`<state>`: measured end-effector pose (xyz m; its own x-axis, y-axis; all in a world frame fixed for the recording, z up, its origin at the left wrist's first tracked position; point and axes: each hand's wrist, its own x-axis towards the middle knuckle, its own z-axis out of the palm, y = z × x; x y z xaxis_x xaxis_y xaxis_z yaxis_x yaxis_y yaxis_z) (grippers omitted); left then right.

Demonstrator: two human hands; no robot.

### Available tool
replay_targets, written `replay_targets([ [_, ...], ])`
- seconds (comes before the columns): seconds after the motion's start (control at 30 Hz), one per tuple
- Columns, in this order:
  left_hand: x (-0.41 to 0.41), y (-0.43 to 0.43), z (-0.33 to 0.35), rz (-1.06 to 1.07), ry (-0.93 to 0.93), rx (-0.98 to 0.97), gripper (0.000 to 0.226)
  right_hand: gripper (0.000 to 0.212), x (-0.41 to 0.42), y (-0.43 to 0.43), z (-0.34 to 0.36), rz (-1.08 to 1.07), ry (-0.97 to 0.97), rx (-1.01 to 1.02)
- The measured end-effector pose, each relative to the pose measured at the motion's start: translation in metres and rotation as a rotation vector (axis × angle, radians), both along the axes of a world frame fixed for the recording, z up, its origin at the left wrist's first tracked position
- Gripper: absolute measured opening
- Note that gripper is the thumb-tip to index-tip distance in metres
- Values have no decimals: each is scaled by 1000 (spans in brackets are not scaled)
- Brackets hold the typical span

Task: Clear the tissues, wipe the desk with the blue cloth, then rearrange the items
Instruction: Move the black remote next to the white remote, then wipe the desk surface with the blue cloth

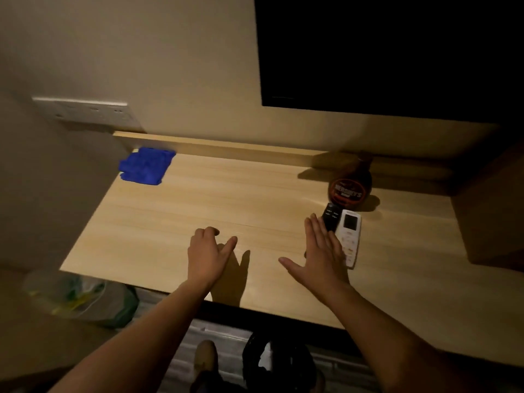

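Note:
The blue cloth (146, 165) lies crumpled at the far left corner of the light wooden desk (198, 205). At the right stand a brown syrup bottle (350, 185), a black remote (331, 219) and a white remote (350, 236) side by side. My right hand (319, 251) is flat with fingers spread, its edge against the black remote. My left hand (208, 253) hovers over the desk's middle, fingers loosely curled, holding nothing. No tissues show on the desk.
A dark screen (382, 52) hangs on the wall above the desk's right side. A socket strip (85, 110) is on the left wall. A bin with a plastic bag (82, 299) stands on the floor at the left. Shoes (278, 361) lie below the desk edge.

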<state>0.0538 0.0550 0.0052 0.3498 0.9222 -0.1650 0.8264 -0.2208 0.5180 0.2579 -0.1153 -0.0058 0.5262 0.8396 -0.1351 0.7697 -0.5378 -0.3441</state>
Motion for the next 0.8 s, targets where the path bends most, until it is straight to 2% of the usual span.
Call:
replay_targets([
  [0.2,-93,95,2,96,46,66,56,113,-59,114,0,23,53,-30],
  [0.4,-143,211,-16,6,71,119,55,114,-96,230,-24,-14,75,-77],
  [0.6,-135,323,-35,-191,108,145,63,114,-108,315,-56,-98,22,-165],
  [0.7,-116,369,-41,-291,143,146,71,112,-111,324,-67,-129,-73,-169],
  [0.8,-94,401,-52,-388,191,133,70,115,-107,327,-69,-128,-75,-230],
])
